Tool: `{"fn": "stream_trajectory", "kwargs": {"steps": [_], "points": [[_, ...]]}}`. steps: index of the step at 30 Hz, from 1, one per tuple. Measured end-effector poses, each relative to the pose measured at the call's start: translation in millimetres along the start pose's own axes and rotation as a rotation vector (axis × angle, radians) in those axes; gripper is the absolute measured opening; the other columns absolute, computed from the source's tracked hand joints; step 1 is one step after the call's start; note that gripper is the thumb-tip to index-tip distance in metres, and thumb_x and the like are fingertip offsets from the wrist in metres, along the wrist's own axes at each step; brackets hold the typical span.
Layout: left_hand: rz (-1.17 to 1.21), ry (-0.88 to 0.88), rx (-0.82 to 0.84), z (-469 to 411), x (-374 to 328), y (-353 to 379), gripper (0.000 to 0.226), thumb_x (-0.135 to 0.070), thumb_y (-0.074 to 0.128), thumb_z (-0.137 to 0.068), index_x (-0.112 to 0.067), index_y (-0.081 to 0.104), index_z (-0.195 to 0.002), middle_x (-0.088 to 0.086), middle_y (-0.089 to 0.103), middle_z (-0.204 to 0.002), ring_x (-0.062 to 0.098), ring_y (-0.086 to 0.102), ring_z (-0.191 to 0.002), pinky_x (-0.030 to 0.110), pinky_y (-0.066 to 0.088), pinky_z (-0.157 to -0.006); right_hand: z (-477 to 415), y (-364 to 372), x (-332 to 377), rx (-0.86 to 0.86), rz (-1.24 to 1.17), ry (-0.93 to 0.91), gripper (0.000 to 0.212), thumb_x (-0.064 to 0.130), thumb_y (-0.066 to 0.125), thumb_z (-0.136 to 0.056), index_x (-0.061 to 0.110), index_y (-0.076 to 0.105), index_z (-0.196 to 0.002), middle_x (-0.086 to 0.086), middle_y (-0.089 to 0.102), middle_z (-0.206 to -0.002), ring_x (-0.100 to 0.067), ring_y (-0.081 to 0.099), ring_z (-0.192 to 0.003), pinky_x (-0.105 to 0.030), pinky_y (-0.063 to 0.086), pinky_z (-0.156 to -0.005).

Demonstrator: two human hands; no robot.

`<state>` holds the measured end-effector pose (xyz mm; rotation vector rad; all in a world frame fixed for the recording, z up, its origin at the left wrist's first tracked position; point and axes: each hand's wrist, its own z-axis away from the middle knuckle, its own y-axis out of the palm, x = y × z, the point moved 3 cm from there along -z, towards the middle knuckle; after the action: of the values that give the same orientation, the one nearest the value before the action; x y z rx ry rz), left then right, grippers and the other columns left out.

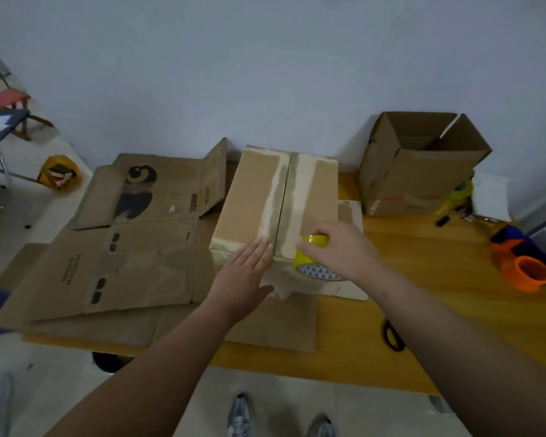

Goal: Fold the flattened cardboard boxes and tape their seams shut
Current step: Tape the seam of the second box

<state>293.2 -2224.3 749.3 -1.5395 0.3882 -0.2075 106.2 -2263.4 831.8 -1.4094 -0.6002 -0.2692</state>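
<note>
A folded cardboard box stands on the wooden table, its top flaps closed along a centre seam lined with old pale tape marks. My left hand lies flat with straight fingers over the box's near edge, just left of the seam. My right hand grips a yellow tape roll against the near edge of the box, right of the seam. Several flattened cardboard boxes lie spread to the left of the box.
An open-topped cardboard box stands at the back right, a yellow tape roll beside it. An orange and blue tape dispenser sits at the right edge. Black scissors lie near the front. A wall is behind the table.
</note>
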Motion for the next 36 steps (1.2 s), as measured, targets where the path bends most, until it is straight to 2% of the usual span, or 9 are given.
{"fn": "stream_trajectory", "kwargs": {"steps": [2, 5, 9, 11, 13, 17, 24, 31, 36], "points": [[0.006, -0.017, -0.033, -1.4, -2.6, 0.7, 0.081, -0.049, 0.05, -0.092, -0.013, 0.009, -0.152, 0.001, 0.005, -0.16, 0.009, -0.009, -0.142, 0.029, -0.007, -0.116, 13.3, 0.5, -16.1, -0.061, -0.353, 0.055, 0.051, 0.054, 0.068, -0.08, 0.012, 0.046, -0.061, -0.002, 0.042, -0.059, -0.007, 0.042, -0.051, -0.022, 0.034, -0.048], [-0.022, -0.035, -0.019, -1.7, -4.0, 0.8, 0.084, -0.049, 0.056, -0.089, -0.012, 0.013, -0.151, 0.002, 0.009, -0.159, 0.012, -0.004, -0.143, 0.033, -0.003, -0.117, 16.1, -0.9, -22.5, -0.103, -0.592, 0.082, 0.053, 0.051, 0.07, -0.076, 0.009, 0.043, -0.059, -0.01, 0.035, -0.06, -0.013, 0.04, -0.053, -0.026, 0.032, -0.05], [-0.037, -0.072, 0.001, -0.5, -6.1, 0.0, 0.091, -0.05, 0.06, -0.085, -0.012, 0.011, -0.151, 0.004, 0.012, -0.159, 0.012, -0.001, -0.143, 0.034, 0.002, -0.117, -5.6, -24.0, 21.2, -0.016, -0.119, -0.036, 0.059, 0.056, 0.06, -0.087, 0.016, 0.031, -0.055, 0.001, 0.032, -0.055, -0.014, 0.033, -0.051, -0.029, 0.025, -0.052], [-0.065, -0.079, 0.012, 0.4, -6.3, 0.1, 0.093, -0.052, 0.055, -0.088, -0.014, -0.002, -0.15, 0.0, -0.001, -0.159, 0.011, -0.009, -0.143, 0.032, -0.005, -0.117, -9.9, -44.2, 34.0, -0.019, 0.267, -0.063, 0.054, 0.062, 0.051, -0.089, 0.018, 0.04, -0.058, 0.004, 0.042, -0.059, -0.012, 0.039, -0.053, -0.028, 0.027, -0.047], [-0.069, -0.077, 0.02, 0.3, -7.1, -0.2, 0.091, -0.052, 0.049, -0.091, -0.018, -0.013, -0.147, -0.004, -0.014, -0.155, 0.009, -0.017, -0.141, 0.03, -0.012, -0.115, -8.1, -54.3, 15.9, 0.022, 0.453, -0.001, 0.052, 0.064, 0.049, -0.089, 0.015, 0.05, -0.07, 0.004, 0.051, -0.068, -0.014, 0.048, -0.06, -0.026, 0.031, -0.046], [-0.059, -0.091, 0.021, -1.0, -11.8, -0.3, 0.089, -0.051, 0.049, -0.092, -0.019, -0.01, -0.149, -0.004, -0.013, -0.156, 0.008, -0.018, -0.14, 0.029, -0.013, -0.114, 6.9, -34.1, -37.7, 0.167, 0.475, 0.175, 0.054, 0.068, 0.047, -0.088, 0.016, 0.056, -0.078, 0.002, 0.056, -0.072, -0.015, 0.056, -0.067, -0.025, 0.041, -0.049], [-0.059, -0.108, 0.024, -1.7, -11.3, -3.5, 0.086, -0.043, 0.056, -0.091, -0.018, -0.001, -0.151, -0.001, 0.002, -0.16, 0.008, -0.011, -0.14, 0.03, -0.006, -0.116, -9.5, -13.2, -63.7, 0.192, 0.436, 0.206, 0.058, 0.073, 0.047, -0.084, 0.016, 0.056, -0.075, 0.001, 0.059, -0.075, -0.016, 0.058, -0.07, -0.026, 0.043, -0.054], [-0.078, -0.159, 0.073, -5.9, -18.5, -6.9, 0.081, -0.051, 0.043, -0.095, -0.024, -0.008, -0.151, 0.0, -0.01, -0.16, 0.014, -0.012, -0.146, 0.031, -0.009, -0.116, -19.2, 4.2, -85.0, 0.248, 0.35, 0.234, 0.067, 0.078, 0.045, -0.08, 0.014, 0.061, -0.073, 0.0, 0.061, -0.074, -0.016, 0.058, -0.071, -0.027, 0.04, -0.052], [-0.082, -0.152, 0.119, -22.0, -64.1, -2.0, 0.079, -0.057, 0.037, -0.095, -0.03, -0.014, -0.149, -0.002, -0.017, -0.157, 0.025, -0.016, -0.145, 0.037, -0.011, -0.115, -25.7, 9.7, -89.2, 0.289, 0.368, 0.205, 0.066, 0.079, 0.042, -0.081, 0.018, 0.065, -0.093, 0.001, 0.061, -0.083, -0.017, 0.058, -0.079, -0.029, 0.042, -0.057]]}}
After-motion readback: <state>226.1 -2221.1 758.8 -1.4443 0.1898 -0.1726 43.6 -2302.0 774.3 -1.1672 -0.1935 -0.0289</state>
